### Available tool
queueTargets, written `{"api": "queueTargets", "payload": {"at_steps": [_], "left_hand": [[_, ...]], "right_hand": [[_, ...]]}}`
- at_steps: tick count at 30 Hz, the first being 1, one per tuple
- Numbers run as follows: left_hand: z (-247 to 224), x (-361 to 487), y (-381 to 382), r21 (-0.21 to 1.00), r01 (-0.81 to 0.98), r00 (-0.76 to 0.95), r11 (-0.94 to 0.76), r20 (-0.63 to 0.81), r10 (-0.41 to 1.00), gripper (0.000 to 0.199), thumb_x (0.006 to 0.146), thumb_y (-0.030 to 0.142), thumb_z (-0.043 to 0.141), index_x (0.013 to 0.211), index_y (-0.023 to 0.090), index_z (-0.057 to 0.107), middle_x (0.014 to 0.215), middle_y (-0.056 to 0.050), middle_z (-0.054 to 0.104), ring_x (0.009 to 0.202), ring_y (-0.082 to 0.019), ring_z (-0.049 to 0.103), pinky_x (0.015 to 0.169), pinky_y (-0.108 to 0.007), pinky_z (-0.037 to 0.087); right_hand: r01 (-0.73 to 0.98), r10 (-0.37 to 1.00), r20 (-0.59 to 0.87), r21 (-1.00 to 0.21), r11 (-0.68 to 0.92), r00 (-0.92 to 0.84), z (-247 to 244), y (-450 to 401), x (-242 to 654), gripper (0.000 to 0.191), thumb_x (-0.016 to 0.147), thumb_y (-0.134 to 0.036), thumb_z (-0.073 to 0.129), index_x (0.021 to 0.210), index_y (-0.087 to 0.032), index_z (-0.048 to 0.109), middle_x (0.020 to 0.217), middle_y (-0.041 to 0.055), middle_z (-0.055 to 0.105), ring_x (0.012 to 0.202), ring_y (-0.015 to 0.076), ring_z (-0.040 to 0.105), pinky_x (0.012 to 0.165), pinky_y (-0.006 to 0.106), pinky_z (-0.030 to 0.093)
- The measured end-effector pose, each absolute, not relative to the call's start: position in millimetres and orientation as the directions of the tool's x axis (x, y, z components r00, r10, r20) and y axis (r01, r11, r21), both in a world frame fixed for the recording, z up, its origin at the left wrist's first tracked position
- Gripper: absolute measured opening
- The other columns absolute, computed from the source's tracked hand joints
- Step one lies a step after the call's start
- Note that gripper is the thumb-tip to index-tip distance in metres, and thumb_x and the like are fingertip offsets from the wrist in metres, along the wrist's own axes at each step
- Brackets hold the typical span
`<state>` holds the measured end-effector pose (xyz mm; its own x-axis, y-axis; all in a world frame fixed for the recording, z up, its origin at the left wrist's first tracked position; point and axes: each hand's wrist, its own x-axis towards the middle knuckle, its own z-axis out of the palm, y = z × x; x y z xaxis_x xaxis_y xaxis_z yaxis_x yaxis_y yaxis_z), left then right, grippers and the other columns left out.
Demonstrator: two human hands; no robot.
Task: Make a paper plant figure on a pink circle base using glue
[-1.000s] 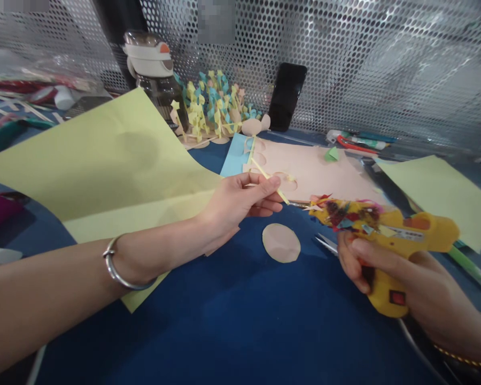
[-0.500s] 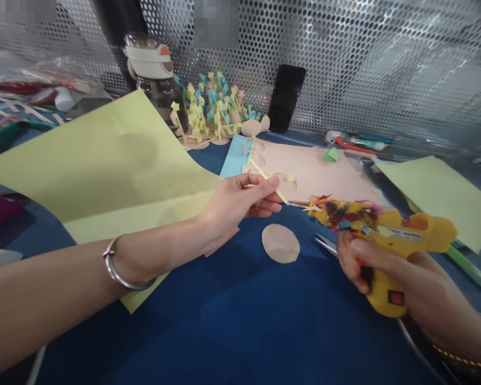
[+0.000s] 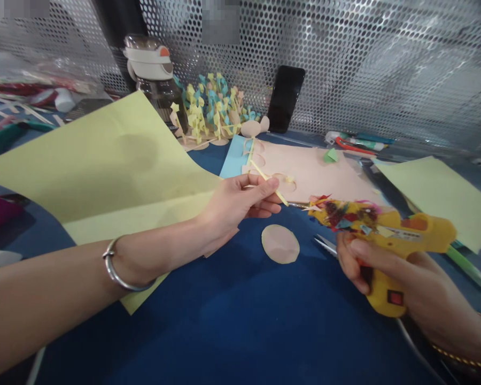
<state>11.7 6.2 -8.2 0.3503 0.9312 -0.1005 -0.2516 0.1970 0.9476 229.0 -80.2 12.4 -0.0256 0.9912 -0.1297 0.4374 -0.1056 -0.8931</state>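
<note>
1. the left hand (image 3: 240,200) sits near the middle of the scene, its fingers pinched closed on a thin yellow paper strip (image 3: 266,184), which slants over the near left part of a flat pale pink paper sheet (image 3: 324,171).
2. the right hand (image 3: 420,283) is closed around the grip of a yellow hot glue gun (image 3: 420,232) at near right. the gun's nose, crusted with coloured paper scraps, points left, just beside the strip's lower end.
3. done so far: round holes are cut in the pink sheet, a pale pink paper disc (image 3: 280,244) lies loose on the dark blue table surface (image 3: 232,331), and a cluster of yellow and turquoise folded paper pieces (image 3: 212,107) stands at the far edge.
4. left in view: a large yellow-green paper sheet (image 3: 96,155) lies at left, under the left forearm, and a second yellow-green paper sheet (image 3: 436,198) lies at right. whether the strip is glued down, i cannot tell.
</note>
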Motion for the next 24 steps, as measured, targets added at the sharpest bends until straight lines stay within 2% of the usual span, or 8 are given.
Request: {"api": "queueTargets", "payload": {"at_steps": [14,24], "left_hand": [[-7.6,11.3,5.9,0.944,-0.26,0.36,0.203,-0.1,0.928,0.027,0.076,0.04,0.072,0.076,0.017,0.056,0.069,0.002,0.068,0.063,-0.008,0.065,0.061,-0.019,0.05],[-6.7,11.1,6.5,0.941,-0.262,0.383,0.215,-0.103,0.918,0.023,0.079,0.037,0.07,0.076,0.017,0.06,0.07,0.003,0.068,0.063,-0.007,0.065,0.06,-0.016,0.049]], "right_hand": [[0.395,0.988,-0.153,-0.907,-0.143,0.008,12.3,-83.3,231.2,0.043,0.073,-0.058,0.061,0.05,-0.022,0.061,0.044,0.0013,0.052,0.042,0.0138,0.049,0.04,0.024,0.04],[0.403,0.986,-0.169,-0.903,-0.152,-0.007,12.1,-81.8,230.4,0.044,0.074,-0.06,0.06,0.051,-0.021,0.06,0.043,0.0006,0.051,0.042,0.0133,0.049,0.041,0.023,0.04]]}}
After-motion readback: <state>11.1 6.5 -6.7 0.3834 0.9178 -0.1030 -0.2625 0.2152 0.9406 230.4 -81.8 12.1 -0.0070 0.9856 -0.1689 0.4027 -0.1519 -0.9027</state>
